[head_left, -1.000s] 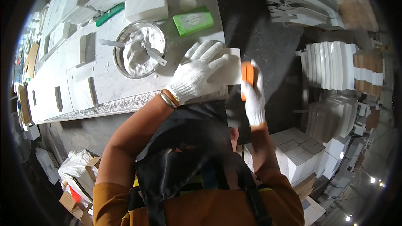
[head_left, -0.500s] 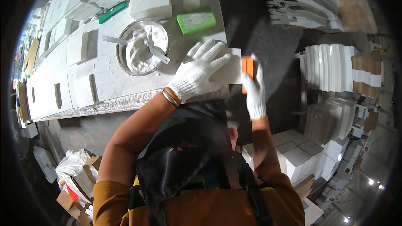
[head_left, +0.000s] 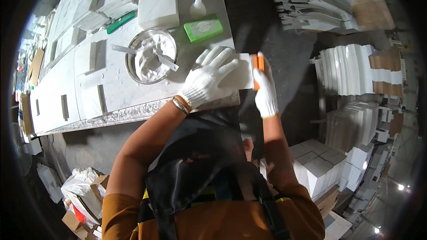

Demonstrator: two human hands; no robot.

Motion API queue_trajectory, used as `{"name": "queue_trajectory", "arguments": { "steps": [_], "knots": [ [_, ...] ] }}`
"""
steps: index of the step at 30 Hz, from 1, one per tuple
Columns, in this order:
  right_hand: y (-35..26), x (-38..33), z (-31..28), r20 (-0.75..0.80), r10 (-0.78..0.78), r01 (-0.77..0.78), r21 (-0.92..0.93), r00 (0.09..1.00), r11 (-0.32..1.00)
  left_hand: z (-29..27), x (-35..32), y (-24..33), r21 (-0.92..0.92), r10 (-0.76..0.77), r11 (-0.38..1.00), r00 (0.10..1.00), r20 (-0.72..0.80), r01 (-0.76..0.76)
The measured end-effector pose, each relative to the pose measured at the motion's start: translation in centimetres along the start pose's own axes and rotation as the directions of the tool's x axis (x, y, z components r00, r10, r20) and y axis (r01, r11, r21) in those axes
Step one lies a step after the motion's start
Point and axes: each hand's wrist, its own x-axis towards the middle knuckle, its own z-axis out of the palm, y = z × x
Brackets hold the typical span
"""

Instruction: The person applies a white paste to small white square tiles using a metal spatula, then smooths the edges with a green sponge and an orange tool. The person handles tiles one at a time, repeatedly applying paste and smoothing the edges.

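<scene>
My left hand (head_left: 209, 76), in a white knit glove, lies flat with fingers spread on a white rectangular tile (head_left: 242, 72). The tile reaches past the table's right edge. In my gloved right hand (head_left: 266, 90) is an orange hand-sized block (head_left: 258, 66), held upright against the tile's right-hand edge. Its grip side is partly hidden by my fingers and thumb. To the left of my left hand stands a metal bowl (head_left: 131, 69) of white paste, with two flat scrapers resting in it.
Beyond my hands on the table (head_left: 120, 93) are a green packet (head_left: 203, 29), a white pump bottle (head_left: 198, 6), a thick white block (head_left: 158, 8) and a green tool (head_left: 121, 22). Tile stacks fill the left. White slabs (head_left: 344, 70) and boxes (head_left: 318, 166) stand at right.
My right hand has slid the orange block a little away from me along the tile's edge. My left hand stays on the tile. The whole view has shifted slightly.
</scene>
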Motion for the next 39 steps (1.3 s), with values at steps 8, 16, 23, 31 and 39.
{"name": "queue_trajectory", "arguments": {
  "steps": [8,16,23,31,39],
  "knots": [
    [1.0,-1.6,0.4,-0.051,0.022,-0.018,0.076,0.998,0.997,0.0,-0.2,0.1,0.003,0.014,1.0,1.0,-0.02,-0.014],
    [-1.7,-5.1,-0.8,0.054,0.14,-0.143,0.07,0.989,0.987,-0.6,-0.3,0.2,0.015,0.012,1.0,1.0,0.01,-0.012],
    [2.6,-0.1,-0.3,-0.016,0.051,-0.05,0.047,0.999,0.998,0.6,-0.3,0.4,0.045,0.011,0.999,0.999,-0.045,-0.009],
    [1.1,-1.9,-3.3,-0.17,0.121,-0.073,0.266,0.978,0.961,-0.9,-3.0,3.2,0.102,-0.168,0.981,0.986,0.009,0.166],
    [-0.6,-2.6,-1.6,-0.089,0.176,-0.134,0.35,0.98,0.927,-0.8,-1.5,1.1,0.112,-0.073,0.991,0.997,-0.004,0.073]
  ]
}}
